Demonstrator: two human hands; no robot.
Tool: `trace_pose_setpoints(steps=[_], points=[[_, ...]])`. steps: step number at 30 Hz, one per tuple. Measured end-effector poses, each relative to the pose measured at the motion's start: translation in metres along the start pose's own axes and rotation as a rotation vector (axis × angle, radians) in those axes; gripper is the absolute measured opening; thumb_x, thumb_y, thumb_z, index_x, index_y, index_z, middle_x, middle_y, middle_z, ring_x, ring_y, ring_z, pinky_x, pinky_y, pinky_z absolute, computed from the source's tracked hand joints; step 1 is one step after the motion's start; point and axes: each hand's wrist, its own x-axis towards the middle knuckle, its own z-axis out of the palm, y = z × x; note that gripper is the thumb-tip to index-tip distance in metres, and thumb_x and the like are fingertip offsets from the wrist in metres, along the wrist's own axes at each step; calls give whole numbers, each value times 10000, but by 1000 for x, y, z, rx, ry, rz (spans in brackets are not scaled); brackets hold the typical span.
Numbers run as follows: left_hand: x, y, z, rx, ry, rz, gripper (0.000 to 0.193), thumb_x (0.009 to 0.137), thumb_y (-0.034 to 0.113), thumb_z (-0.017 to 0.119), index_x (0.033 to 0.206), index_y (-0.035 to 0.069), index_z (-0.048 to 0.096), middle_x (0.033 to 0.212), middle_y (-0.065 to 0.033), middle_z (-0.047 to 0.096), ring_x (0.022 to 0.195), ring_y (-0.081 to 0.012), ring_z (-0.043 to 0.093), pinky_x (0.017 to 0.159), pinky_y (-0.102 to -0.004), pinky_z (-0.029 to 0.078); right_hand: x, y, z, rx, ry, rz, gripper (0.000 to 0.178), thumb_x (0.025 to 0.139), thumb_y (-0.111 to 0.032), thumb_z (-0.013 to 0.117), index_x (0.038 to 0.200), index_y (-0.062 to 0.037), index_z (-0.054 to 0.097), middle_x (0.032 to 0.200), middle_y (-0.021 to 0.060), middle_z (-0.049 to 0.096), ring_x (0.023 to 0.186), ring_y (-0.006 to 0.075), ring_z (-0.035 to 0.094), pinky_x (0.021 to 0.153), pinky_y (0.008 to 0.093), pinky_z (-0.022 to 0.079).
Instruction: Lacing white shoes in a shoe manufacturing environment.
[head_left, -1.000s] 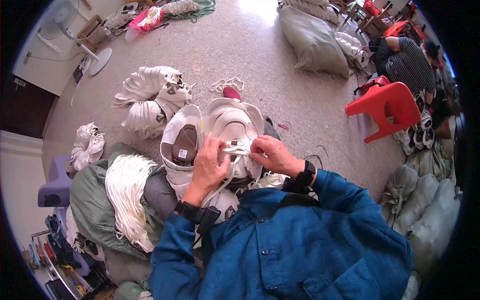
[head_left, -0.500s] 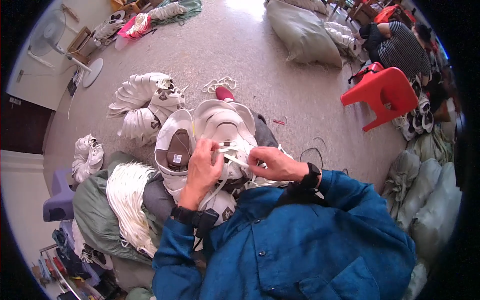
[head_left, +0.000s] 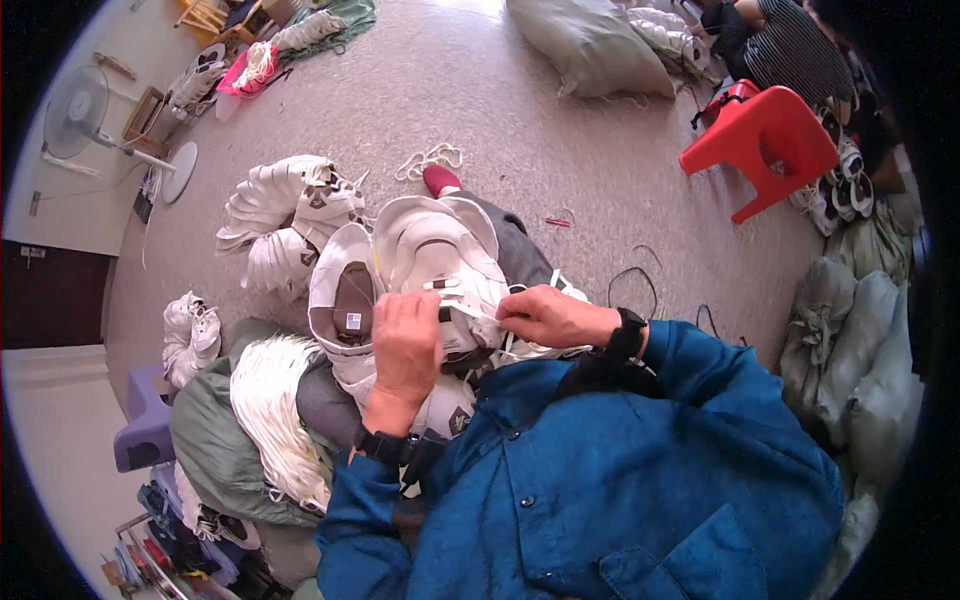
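In my lap lies a white shoe upper (head_left: pixel 428 232) with a padded collar and rows of eyelets. A flat white shoelace (head_left: pixel 474 312) crosses its eyelet area. My right hand (head_left: pixel 553 317) pinches the lace between thumb and fingers at the right of the upper. Curled at the left edge of the eyelets, my left hand (head_left: pixel 406 342) grips the upper; its fingertips are partly hidden. Close by on the left, another white upper (head_left: pixel 328 290) shows its brown lining and a small white label. A thick bundle of white shoelaces (head_left: pixel 268 400) rests over my left thigh.
Stacked white uppers (head_left: pixel 275 215) stand on the floor ahead left, and a smaller stack (head_left: pixel 190 338) beside a purple stool (head_left: pixel 146 425). A red stool (head_left: pixel 765 148) and a crouching person (head_left: pixel 795 55) are at the far right. Full sacks (head_left: pixel 590 50) and a fan (head_left: pixel 78 110) stand farther off.
My left hand has turned so its back faces up more, fingers curled over the eyelet edge. My right hand still pinches the lace. The whole view has shifted slightly.
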Motion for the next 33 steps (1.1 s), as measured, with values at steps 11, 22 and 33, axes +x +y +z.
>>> trace_pose_setpoints(steps=[11,22,33], points=[[-43,-44,-16,144,29,-139,268,802,29,637,1066,64,660,980,-70,647,959,-250,619,1079,-500,347,-28,-13,-19,87,-151,3,174,908,-149,584,963,-6,668,782,194,654,730,317,649,681,401,495],[-17,8,-13,-50,112,-67,198,814,63,669,1009,74,639,954,-82,612,955,-262,593,1052,-497,355,-24,-18,-10,64,-248,-150,155,897,-135,577,894,9,634,742,196,614,675,305,617,647,399,482],[-20,44,-1,-639,-35,-459,199,874,77,676,1032,-40,652,826,-124,631,592,-164,591,540,-288,470,-73,-36,-90,1047,198,-366,376,1008,-328,457,842,-33,620,1066,171,656,1132,302,610,1078,454,402]])
